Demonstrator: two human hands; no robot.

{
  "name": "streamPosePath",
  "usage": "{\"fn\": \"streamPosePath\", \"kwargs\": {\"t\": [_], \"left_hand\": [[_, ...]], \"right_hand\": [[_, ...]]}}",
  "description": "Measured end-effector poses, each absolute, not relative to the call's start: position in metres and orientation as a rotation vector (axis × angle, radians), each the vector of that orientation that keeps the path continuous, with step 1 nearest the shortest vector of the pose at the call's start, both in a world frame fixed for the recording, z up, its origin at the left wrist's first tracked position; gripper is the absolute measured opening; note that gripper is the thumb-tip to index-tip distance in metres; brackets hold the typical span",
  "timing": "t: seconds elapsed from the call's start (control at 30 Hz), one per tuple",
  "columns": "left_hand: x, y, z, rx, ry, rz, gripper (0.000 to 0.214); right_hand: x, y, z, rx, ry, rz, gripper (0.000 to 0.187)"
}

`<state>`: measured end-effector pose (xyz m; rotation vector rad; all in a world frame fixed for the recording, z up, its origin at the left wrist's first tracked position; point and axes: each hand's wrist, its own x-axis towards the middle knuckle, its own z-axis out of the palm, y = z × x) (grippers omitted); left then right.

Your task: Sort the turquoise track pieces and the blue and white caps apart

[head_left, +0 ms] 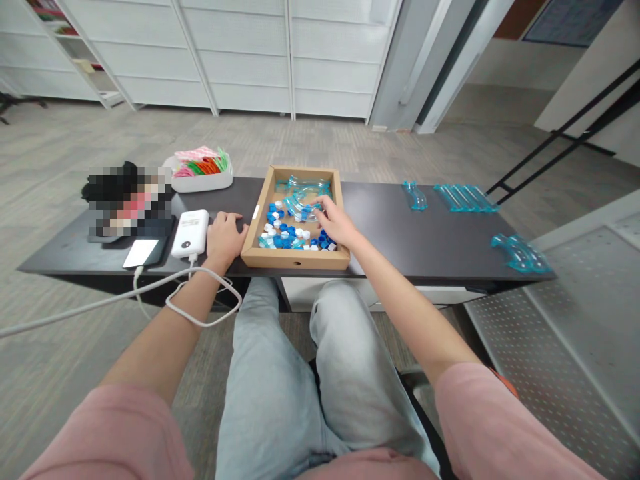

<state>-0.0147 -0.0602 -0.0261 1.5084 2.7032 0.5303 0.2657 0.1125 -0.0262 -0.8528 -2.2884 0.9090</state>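
Note:
My right hand [336,221] reaches into a shallow cardboard box [296,259] from the right. Its thumb and fingertips close on the end of a clear blue curved plastic tube [299,208]. More clear blue tubes [310,185] lie at the far end of the box. Nearer to me, the box holds many small blue and white plastic connectors [285,232]. On the dark table, my left hand [225,235] rests beside the box's left wall with its fingers apart, holding nothing.
On the dark table [370,227], clear blue tubes lie in groups: a small one [415,196], a row [466,199] and a corner group [521,255]. To the left are a white power bank [191,233], a phone [145,253], cables [150,287] and a white tray [203,183] of coloured pieces.

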Motion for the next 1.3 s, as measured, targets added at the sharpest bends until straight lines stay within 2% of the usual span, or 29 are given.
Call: {"fn": "streamPosePath", "kwargs": {"t": [0.3,0.43,0.63,0.9,1.03,1.2,1.3], "left_hand": [[-0.015,-0.060,-0.027,1.505,2.685,0.506,0.052],[-0.016,-0.060,-0.028,1.519,2.692,0.515,0.052],[-0.014,-0.059,-0.028,1.491,2.720,0.509,0.049],[-0.014,-0.060,-0.025,1.519,2.670,0.494,0.056],[-0.013,-0.060,-0.023,1.516,2.675,0.492,0.055],[-0.012,-0.061,-0.022,1.527,2.672,0.487,0.056],[-0.013,-0.061,-0.024,1.529,2.687,0.492,0.055]], "right_hand": [[0.268,0.121,-0.033,-0.764,-2.072,1.080,0.028],[0.266,0.121,-0.034,-0.760,-2.003,1.083,0.026],[0.267,0.119,-0.032,-0.713,-2.007,1.071,0.032],[0.264,0.114,-0.032,-0.742,-1.949,1.054,0.026],[0.267,0.123,-0.030,-0.737,-1.868,1.052,0.033],[0.329,0.155,-0.011,-0.820,-1.746,0.962,0.047],[0.397,0.170,0.000,-0.929,-1.696,0.835,0.045]]}}
